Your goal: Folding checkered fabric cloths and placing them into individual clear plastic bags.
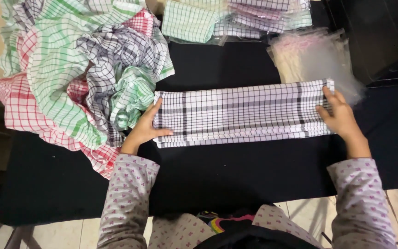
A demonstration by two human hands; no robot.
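Observation:
A white cloth with a black check (240, 113) lies folded into a long strip across the black table (236, 170). My left hand (146, 129) grips its left end, thumb on top. At the other end, my right hand (339, 115) pinches the cloth's edge, fingers over the corner. Both sleeves are grey with small pink dots.
A loose heap of checked cloths (79, 69) in green, red and grey lies at the left of the table. Folded checked cloths (226, 18) are stacked at the far edge. Clear plastic bags (314, 57) lie at the far right. Tiled floor shows below.

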